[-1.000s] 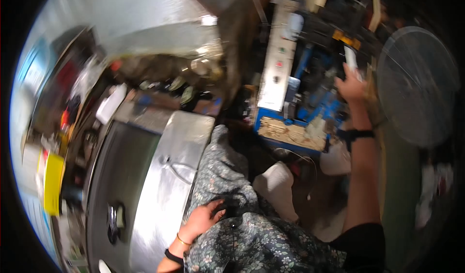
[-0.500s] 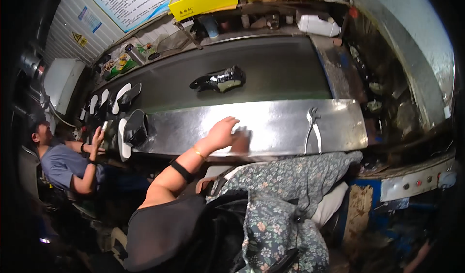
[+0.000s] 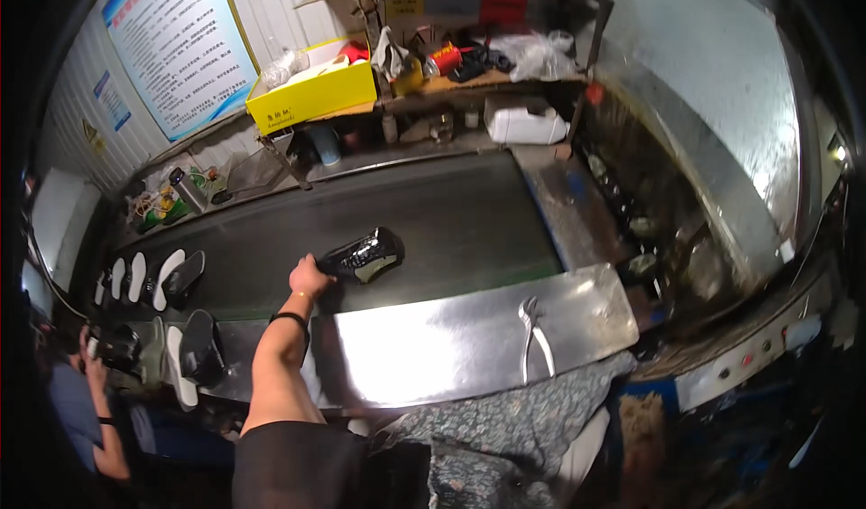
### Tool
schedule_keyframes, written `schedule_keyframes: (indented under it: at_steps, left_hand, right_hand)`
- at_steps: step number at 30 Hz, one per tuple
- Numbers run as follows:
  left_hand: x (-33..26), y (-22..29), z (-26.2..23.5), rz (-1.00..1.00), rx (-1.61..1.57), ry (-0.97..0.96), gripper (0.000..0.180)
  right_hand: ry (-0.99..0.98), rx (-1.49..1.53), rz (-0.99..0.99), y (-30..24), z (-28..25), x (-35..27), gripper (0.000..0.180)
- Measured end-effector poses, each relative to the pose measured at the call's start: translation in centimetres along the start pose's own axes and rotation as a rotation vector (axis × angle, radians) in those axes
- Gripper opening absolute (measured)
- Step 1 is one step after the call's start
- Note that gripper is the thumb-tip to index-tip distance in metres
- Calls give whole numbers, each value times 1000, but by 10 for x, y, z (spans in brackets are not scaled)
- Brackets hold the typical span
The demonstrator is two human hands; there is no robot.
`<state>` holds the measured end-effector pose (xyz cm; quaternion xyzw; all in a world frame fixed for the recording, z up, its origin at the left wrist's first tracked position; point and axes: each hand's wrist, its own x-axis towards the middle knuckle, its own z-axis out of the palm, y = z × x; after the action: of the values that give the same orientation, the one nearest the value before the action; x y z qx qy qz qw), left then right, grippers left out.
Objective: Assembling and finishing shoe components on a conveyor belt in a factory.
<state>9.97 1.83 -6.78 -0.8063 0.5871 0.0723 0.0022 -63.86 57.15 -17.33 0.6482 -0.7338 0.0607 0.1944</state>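
My left hand (image 3: 311, 277) reaches out over the dark belt. Its fingers close around the toe end of a shiny black shoe (image 3: 368, 254), which lies on its side with a pale greenish patch underneath. No part of my right hand shows. On the bright metal plate (image 3: 433, 337) in front of the belt rests a pair of pliers (image 3: 534, 337) with pale handles, apart from my hand. Left of my forearm stand a black shoe upper (image 3: 200, 356) and a white sole (image 3: 182, 378).
Further white soles (image 3: 137, 277) and black uppers line the belt's left end. A co-worker (image 3: 77, 401) sits at the far left, hands near shoe parts. Behind the belt are a metal flask (image 3: 188, 189), a yellow box (image 3: 316, 94) and a white jug (image 3: 528, 126). A control panel (image 3: 744, 360) is at right.
My left hand has moved from above the metal plate forward and left to the black shoe and taken hold of its toe. The view has shifted upward and to the right.
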Motion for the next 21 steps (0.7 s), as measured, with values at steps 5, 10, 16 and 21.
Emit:
schedule_keyframes:
  at_steps: [5,10,16,21]
  left_hand:
    - [-40,20,19,372,-169,445,72]
    - [-19,141,28,26,-948,-33,52]
    - [-77,327,25,-124,-2393,-919,29]
    - [-65,422,61,-90,-2352,-1178,33]
  right_hand:
    - [-229,796,762,-112,-61,117,19]
    - [-186,856,517,-86,-35,258,21]
    - [-215,1004,353,-100,14,409,19]
    - [-327,1147,444,-103,40,485,24]
